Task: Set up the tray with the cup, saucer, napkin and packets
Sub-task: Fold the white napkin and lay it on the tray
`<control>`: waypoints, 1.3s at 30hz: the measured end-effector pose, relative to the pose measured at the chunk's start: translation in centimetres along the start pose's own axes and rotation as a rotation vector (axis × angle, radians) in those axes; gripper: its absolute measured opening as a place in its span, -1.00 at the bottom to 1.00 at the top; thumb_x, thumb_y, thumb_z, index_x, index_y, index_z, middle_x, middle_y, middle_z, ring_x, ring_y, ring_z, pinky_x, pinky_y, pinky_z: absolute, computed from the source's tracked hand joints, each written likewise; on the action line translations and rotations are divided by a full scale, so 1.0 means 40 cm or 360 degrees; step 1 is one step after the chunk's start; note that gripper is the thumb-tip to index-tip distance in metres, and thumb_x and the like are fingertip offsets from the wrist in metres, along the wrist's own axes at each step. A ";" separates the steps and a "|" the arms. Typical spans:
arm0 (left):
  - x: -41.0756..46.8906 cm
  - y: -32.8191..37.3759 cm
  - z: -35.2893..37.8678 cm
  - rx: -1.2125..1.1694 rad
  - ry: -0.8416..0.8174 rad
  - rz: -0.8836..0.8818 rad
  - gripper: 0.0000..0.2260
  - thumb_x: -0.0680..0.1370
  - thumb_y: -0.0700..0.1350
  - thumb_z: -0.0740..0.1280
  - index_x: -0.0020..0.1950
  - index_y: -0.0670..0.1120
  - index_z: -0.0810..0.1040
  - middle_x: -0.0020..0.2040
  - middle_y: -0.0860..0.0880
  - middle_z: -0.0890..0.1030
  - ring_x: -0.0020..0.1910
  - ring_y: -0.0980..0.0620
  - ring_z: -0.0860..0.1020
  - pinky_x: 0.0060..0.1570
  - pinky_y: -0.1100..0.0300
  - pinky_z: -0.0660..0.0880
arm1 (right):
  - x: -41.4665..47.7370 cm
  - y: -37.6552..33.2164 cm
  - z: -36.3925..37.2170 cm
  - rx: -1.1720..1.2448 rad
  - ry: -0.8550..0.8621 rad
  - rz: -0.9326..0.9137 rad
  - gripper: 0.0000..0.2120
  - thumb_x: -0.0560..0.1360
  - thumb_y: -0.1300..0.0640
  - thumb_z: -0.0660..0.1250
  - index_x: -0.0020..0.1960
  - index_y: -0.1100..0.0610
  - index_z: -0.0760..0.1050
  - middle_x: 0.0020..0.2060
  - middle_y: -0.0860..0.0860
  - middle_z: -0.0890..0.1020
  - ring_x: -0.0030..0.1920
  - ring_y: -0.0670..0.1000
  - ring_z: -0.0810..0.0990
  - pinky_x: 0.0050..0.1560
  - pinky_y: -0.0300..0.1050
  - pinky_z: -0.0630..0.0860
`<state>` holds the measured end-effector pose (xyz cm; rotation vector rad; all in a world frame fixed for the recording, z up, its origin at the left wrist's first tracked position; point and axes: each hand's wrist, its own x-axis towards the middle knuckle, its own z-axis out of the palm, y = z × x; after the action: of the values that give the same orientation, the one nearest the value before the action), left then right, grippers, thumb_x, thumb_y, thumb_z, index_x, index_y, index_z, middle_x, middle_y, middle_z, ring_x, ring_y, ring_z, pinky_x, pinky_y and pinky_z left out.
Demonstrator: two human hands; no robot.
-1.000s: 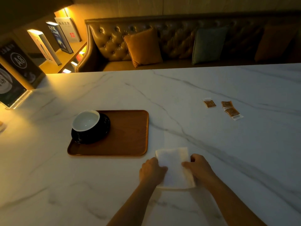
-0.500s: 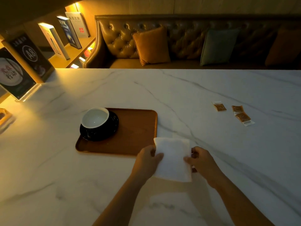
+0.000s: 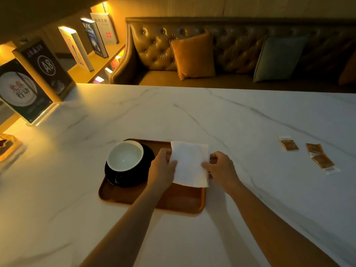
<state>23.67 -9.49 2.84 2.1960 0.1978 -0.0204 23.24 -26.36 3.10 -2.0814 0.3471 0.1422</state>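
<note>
Here both forearms reach forward over the tray (image 3: 173, 201); left hand (image 3: 162, 168) and right hand (image 3: 221, 168) pinch the folded white napkin (image 3: 189, 163) by opposite edges, fingers (image 3: 207, 165) clamped on its sides, beside the cup (image 3: 125, 156).

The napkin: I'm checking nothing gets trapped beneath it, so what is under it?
Under the napkin, held by the left hand and right hand, only the wooden tray shows. The tray's part beneath the napkin is hidden.
</note>
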 end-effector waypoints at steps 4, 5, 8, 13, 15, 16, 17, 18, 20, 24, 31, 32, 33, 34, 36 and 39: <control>0.044 -0.025 0.018 0.0109 -0.0017 0.0125 -0.65 0.52 -0.17 0.26 0.30 0.00 0.33 -0.03 -0.04 0.51 -0.15 0.01 0.47 -0.24 0.19 0.37 | 0.058 0.003 0.041 -0.0185 0.0041 -0.0029 -0.78 0.43 0.17 0.35 0.01 0.26 0.45 -0.05 0.17 0.61 -0.16 0.05 0.52 -0.16 -0.05 0.48; 0.052 -0.033 0.024 0.0137 -0.0024 0.0154 -0.64 0.52 -0.17 0.25 0.30 0.01 0.33 0.00 -0.07 0.53 -0.12 -0.01 0.48 -0.21 0.16 0.38 | 0.069 0.008 0.049 -0.0235 0.0053 -0.0038 -0.79 0.44 0.17 0.35 0.00 0.26 0.44 -0.05 0.17 0.61 -0.18 0.03 0.50 -0.19 -0.10 0.42; 0.067 -0.058 0.044 0.0320 -0.0003 0.0259 -0.72 0.55 -0.17 0.21 0.26 -0.04 0.40 0.07 -0.10 0.55 -0.09 -0.04 0.53 -0.19 0.18 0.40 | 0.089 0.027 0.075 -0.0412 0.0065 -0.0059 -0.80 0.46 0.14 0.32 -0.01 0.24 0.42 -0.08 0.19 0.61 -0.21 0.03 0.50 -0.21 -0.12 0.42; 0.077 -0.090 0.079 0.0577 -0.0019 0.0300 -0.75 0.56 -0.16 0.17 0.23 -0.12 0.44 0.20 -0.11 0.45 0.05 -0.04 0.49 -0.08 0.20 0.46 | 0.096 0.046 0.102 -0.0734 0.0095 -0.0097 -0.68 0.49 0.05 0.30 0.12 0.21 0.34 -0.01 0.15 0.60 -0.05 0.12 0.60 -0.14 -0.11 0.49; 0.075 -0.104 0.090 0.0734 0.0011 0.0355 -0.77 0.56 -0.12 0.18 0.19 -0.12 0.45 0.31 -0.09 0.39 0.24 -0.05 0.40 0.05 0.14 0.48 | 0.093 0.048 0.105 -0.0839 0.0129 -0.0113 -0.65 0.49 0.03 0.29 0.16 0.19 0.31 0.01 0.14 0.60 -0.04 0.11 0.61 -0.15 -0.11 0.51; 0.073 -0.110 0.094 0.0812 0.0021 0.0404 -0.76 0.56 -0.10 0.18 0.20 -0.12 0.44 0.37 -0.08 0.36 0.32 -0.05 0.35 0.13 0.11 0.47 | 0.090 0.048 0.104 -0.0895 0.0165 -0.0131 -0.62 0.49 0.01 0.28 0.19 0.18 0.29 0.03 0.14 0.58 -0.04 0.10 0.60 -0.14 -0.11 0.52; 0.070 -0.114 0.098 0.0859 0.0015 0.0451 -0.72 0.56 -0.07 0.18 0.25 -0.10 0.42 0.42 -0.09 0.33 0.39 -0.06 0.29 0.22 0.08 0.42 | 0.086 0.048 0.105 -0.0968 0.0223 -0.0187 -0.58 0.48 -0.01 0.28 0.22 0.17 0.27 0.05 0.13 0.57 -0.02 0.10 0.59 -0.13 -0.10 0.53; 0.068 -0.118 0.103 0.0878 -0.0014 0.0491 -0.66 0.57 -0.02 0.15 0.32 -0.09 0.36 0.46 -0.09 0.29 0.44 -0.06 0.23 0.31 0.06 0.34 | 0.081 0.051 0.106 -0.1059 0.0291 -0.0304 -0.54 0.47 -0.03 0.29 0.26 0.17 0.27 0.07 0.13 0.56 0.00 0.10 0.57 -0.10 -0.09 0.52; 0.064 -0.123 0.115 0.0908 -0.0114 0.0561 -0.53 0.59 0.10 0.06 0.46 -0.05 0.16 0.53 -0.07 0.15 0.51 -0.02 0.05 0.42 0.08 0.08 | 0.073 0.061 0.111 -0.1200 0.0370 -0.0641 -0.49 0.46 -0.06 0.30 0.30 0.19 0.33 0.15 0.16 0.56 0.10 0.15 0.56 0.01 -0.02 0.52; 0.064 -0.142 0.131 0.1091 -0.0229 0.0604 -0.45 0.58 0.18 -0.12 0.49 -0.01 -0.16 0.55 -0.07 -0.11 0.45 0.06 -0.26 0.41 0.13 -0.26 | 0.071 0.098 0.121 -0.1293 0.0102 -0.0792 -0.38 0.53 -0.19 0.03 0.45 0.18 0.10 0.47 0.12 0.24 0.48 0.08 0.16 0.40 0.05 0.21; 0.065 -0.162 0.131 0.1104 -0.0262 0.0530 -0.47 0.59 0.16 -0.11 0.49 0.01 -0.17 0.55 -0.07 -0.12 0.51 0.00 -0.18 0.41 0.13 -0.27 | 0.083 0.146 0.136 -0.1333 -0.0079 -0.0604 -0.29 0.48 -0.29 -0.25 0.49 0.10 -0.14 0.53 0.04 -0.01 0.52 0.00 -0.10 0.47 0.05 0.00; 0.064 -0.161 0.130 0.1085 -0.0263 0.0533 -0.47 0.59 0.16 -0.10 0.49 0.01 -0.16 0.55 -0.07 -0.12 0.51 0.00 -0.17 0.41 0.13 -0.27 | 0.084 0.147 0.137 -0.1331 -0.0080 -0.0592 -0.32 0.50 -0.27 -0.21 0.49 0.10 -0.14 0.53 0.04 -0.01 0.51 -0.01 -0.11 0.47 0.05 0.01; 0.064 -0.160 0.129 0.1073 -0.0261 0.0536 -0.47 0.59 0.16 -0.09 0.49 0.01 -0.16 0.55 -0.07 -0.11 0.51 0.00 -0.17 0.41 0.13 -0.26 | 0.085 0.145 0.138 -0.1329 -0.0084 -0.0581 -0.33 0.51 -0.26 -0.18 0.49 0.09 -0.13 0.53 0.03 -0.01 0.51 -0.01 -0.11 0.46 0.06 0.02; 0.063 -0.159 0.128 0.1067 -0.0260 0.0539 -0.47 0.59 0.16 -0.09 0.49 0.01 -0.16 0.55 -0.07 -0.11 0.51 -0.01 -0.17 0.41 0.13 -0.26 | 0.084 0.142 0.137 -0.1330 -0.0092 -0.0574 -0.34 0.52 -0.26 -0.16 0.49 0.09 -0.13 0.53 0.03 -0.01 0.51 -0.01 -0.11 0.46 0.06 0.03; 0.061 -0.156 0.127 0.1066 -0.0279 0.0534 -0.46 0.59 0.16 -0.09 0.49 0.01 -0.15 0.55 -0.08 -0.11 0.52 -0.03 -0.15 0.42 0.11 -0.24 | 0.082 0.133 0.131 -0.1342 -0.0120 -0.0570 -0.35 0.52 -0.25 -0.14 0.49 0.09 -0.11 0.53 0.03 0.00 0.51 -0.01 -0.10 0.45 0.06 0.04; 0.063 -0.139 0.120 0.1089 -0.0306 0.0510 -0.46 0.59 0.16 -0.04 0.50 -0.03 -0.07 0.55 -0.11 -0.04 0.52 -0.07 -0.09 0.45 0.07 -0.15 | 0.083 0.113 0.113 -0.1357 -0.0187 -0.0581 -0.38 0.54 -0.20 -0.07 0.48 0.11 -0.02 0.52 0.04 0.07 0.51 0.00 -0.04 0.42 0.09 0.12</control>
<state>25.61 -9.80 -4.69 2.8600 -0.3193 -0.1371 25.23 -25.26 -3.72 -2.9161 -0.2216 0.2154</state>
